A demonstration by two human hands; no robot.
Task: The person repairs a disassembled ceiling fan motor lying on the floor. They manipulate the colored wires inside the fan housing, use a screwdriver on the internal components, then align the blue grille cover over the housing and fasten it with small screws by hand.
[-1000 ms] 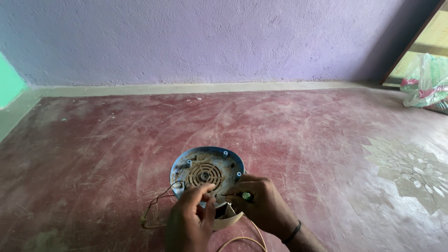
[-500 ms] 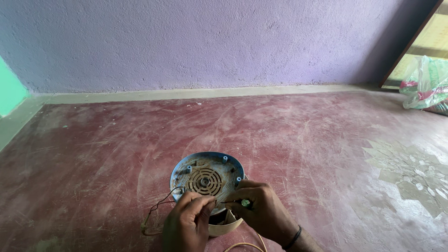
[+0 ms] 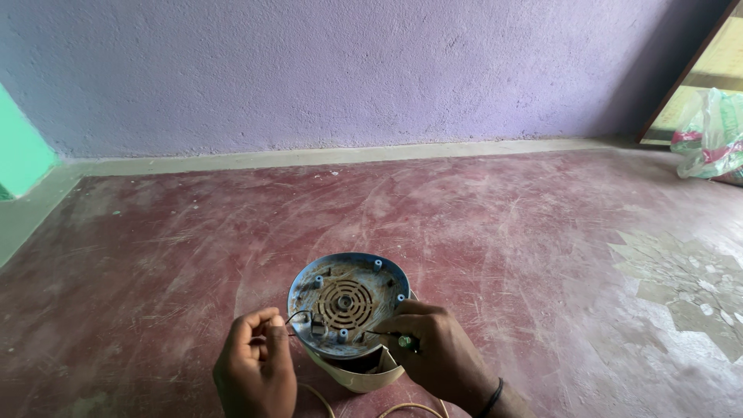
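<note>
Since half a second ago, the left hand [image 3: 255, 370] has drawn away from the appliance to its left side, and now pinches a thin dark wire [image 3: 298, 317] between curled fingers. A round appliance base [image 3: 347, 304] sits upside down on the red floor [image 3: 464, 232], low in the middle of the view, just ahead of both hands. Its underside is a dusty blue-grey disc with a circular slotted vent at the centre, small raised posts around the rim, and a cream-coloured body below. The right hand [image 3: 437, 356] rests against the disc's right edge, fingers closed around a small tool with a green handle [image 3: 405, 340]. A pale cord [image 3: 402, 408] trails toward the bottom edge. Behind runs a lilac wall [image 3: 348, 70]. At the far right, beside a doorway, a crumpled plastic bag [image 3: 712, 135] in white, green and pink lies on the floor.
</note>
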